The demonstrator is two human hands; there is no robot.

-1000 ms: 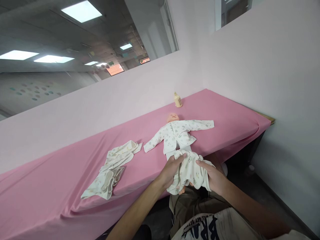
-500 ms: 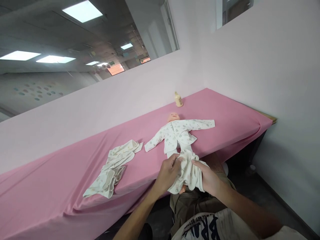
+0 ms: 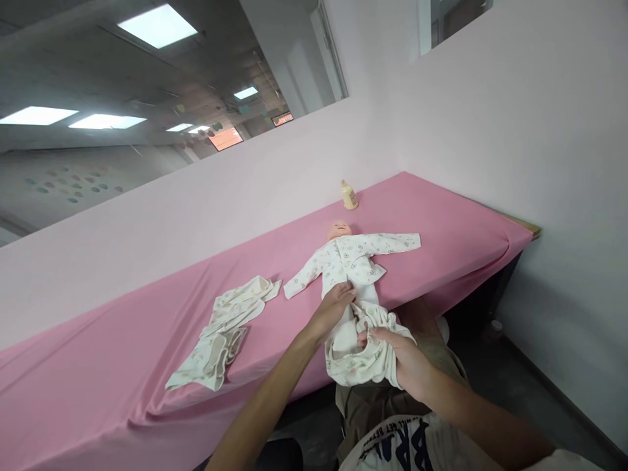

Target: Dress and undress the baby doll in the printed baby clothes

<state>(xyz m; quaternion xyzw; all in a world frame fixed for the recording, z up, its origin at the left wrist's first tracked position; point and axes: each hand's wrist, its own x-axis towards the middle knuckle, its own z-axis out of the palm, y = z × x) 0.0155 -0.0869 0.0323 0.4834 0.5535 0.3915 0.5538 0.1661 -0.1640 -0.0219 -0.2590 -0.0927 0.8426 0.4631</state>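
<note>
A baby doll (image 3: 339, 229) lies on its back on the pink-covered table, dressed in a white printed jacket (image 3: 338, 258) with its sleeves spread. Its white legs (image 3: 366, 293) point toward me. Bunched around the lower legs at the table's front edge are white printed baby pants (image 3: 360, 369). My right hand (image 3: 409, 360) grips the gathered pants on their right side, thumb on top. My left hand (image 3: 333, 311) is closed over the doll's left-side leg, just below the jacket hem; its fingertips are partly hidden. The doll's feet are hidden by the cloth.
To the left, a folded white printed garment (image 3: 230, 327) lies on the pink tablecloth (image 3: 122, 340). A cream pump bottle (image 3: 349, 196) stands behind the doll's head near the wall. Pale walls border the table at the back and right, with a window above.
My left hand has let go of the pants and moved up onto the doll's leg. The pants' left side now hangs looser and more open, while my right hand keeps its hold.
</note>
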